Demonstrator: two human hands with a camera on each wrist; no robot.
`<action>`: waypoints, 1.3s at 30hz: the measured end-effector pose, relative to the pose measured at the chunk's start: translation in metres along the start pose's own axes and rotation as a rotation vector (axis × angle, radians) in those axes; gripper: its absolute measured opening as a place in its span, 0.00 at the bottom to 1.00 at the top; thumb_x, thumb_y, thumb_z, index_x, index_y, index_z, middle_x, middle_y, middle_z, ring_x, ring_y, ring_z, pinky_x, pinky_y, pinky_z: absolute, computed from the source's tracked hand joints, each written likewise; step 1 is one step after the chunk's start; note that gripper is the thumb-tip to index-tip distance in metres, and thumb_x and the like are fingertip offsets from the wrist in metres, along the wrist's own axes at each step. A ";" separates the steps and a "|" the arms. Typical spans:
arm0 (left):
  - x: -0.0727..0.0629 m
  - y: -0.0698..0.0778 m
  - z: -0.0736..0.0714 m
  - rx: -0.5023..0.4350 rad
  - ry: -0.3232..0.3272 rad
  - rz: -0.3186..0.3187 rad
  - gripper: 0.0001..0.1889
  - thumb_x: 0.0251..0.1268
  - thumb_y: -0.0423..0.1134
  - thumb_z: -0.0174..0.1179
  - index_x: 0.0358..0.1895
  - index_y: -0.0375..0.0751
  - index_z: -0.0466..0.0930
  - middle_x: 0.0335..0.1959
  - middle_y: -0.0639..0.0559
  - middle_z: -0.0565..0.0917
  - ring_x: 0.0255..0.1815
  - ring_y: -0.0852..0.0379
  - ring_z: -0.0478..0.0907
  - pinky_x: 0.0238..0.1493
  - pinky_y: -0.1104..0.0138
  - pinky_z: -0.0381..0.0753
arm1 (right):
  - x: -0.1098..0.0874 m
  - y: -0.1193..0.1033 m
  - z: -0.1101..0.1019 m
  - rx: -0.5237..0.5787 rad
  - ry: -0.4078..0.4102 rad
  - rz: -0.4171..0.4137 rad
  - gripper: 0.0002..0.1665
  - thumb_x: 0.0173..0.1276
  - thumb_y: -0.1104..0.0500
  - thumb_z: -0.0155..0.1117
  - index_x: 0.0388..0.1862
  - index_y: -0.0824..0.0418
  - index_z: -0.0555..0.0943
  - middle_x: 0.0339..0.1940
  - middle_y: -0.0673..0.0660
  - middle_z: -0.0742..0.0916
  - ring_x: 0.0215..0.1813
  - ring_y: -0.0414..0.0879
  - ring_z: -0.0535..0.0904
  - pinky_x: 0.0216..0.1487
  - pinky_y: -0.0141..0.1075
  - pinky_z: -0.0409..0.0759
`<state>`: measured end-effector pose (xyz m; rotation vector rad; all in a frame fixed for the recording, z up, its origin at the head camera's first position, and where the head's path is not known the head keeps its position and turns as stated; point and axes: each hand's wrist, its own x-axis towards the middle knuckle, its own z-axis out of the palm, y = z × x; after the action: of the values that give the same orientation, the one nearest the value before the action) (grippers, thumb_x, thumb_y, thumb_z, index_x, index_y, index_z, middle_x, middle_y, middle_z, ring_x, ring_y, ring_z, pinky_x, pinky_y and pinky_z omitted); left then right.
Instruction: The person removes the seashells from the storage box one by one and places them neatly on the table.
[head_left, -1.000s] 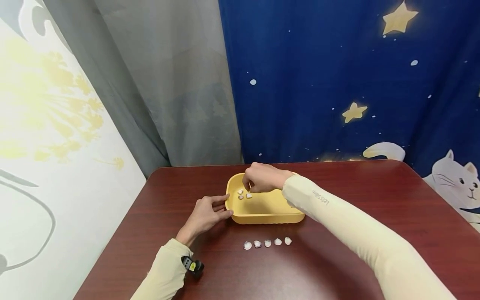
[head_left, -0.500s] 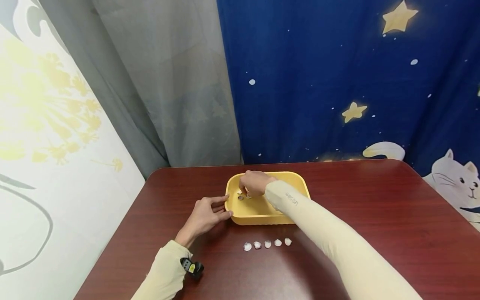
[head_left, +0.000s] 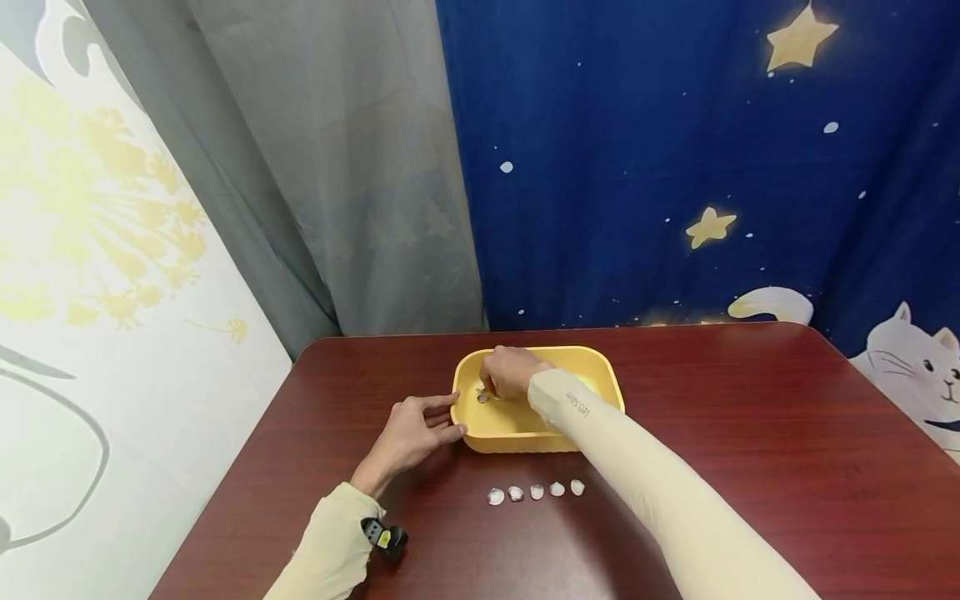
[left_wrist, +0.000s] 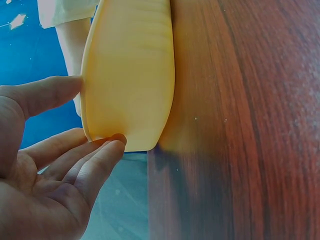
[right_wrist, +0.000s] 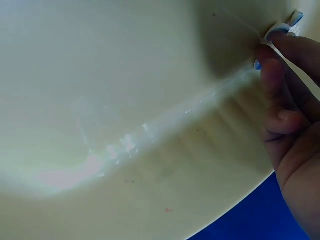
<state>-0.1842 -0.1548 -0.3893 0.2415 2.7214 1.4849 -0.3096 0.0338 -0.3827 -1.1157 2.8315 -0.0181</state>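
In the head view a yellow plastic tray (head_left: 517, 443) with raised walls sits near the back of the table. My left hand (head_left: 408, 435) holds its left end, thumb and fingers on the rim and corner; the left wrist view shows this grip on the tray wall (left_wrist: 130, 75). Inside the tray, my right hand (head_left: 510, 372) reaches down to small seashells (head_left: 482, 398) at the left. Up close, its fingertips pinch at a pale seashell (right_wrist: 276, 32), partly hidden by the fingers. Another seashell (right_wrist: 297, 19) lies just beside it.
Several white seashells (head_left: 537, 492) lie in a row on the dark red table (head_left: 712, 433), in front of the tray. A white wall (head_left: 150, 400) stands at the left. Grey and blue curtains (head_left: 600, 167) hang behind the table.
My right hand has come down and slightly left into the tray, from above it to the shells, its forearm swinging left. My left hand stays on the tray's end.
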 end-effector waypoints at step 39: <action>0.001 0.000 0.000 0.016 0.003 -0.014 0.30 0.57 0.37 0.73 0.65 0.37 0.79 0.63 0.42 0.82 0.57 0.49 0.86 0.52 0.62 0.88 | -0.067 0.000 -0.069 0.080 -0.019 -0.102 0.10 0.65 0.59 0.70 0.25 0.49 0.79 0.21 0.45 0.79 0.25 0.38 0.74 0.27 0.28 0.71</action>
<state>-0.1854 -0.1546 -0.3895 0.2204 2.7323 1.4626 -0.2679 0.0776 -0.3083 -1.2344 2.7281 -0.1261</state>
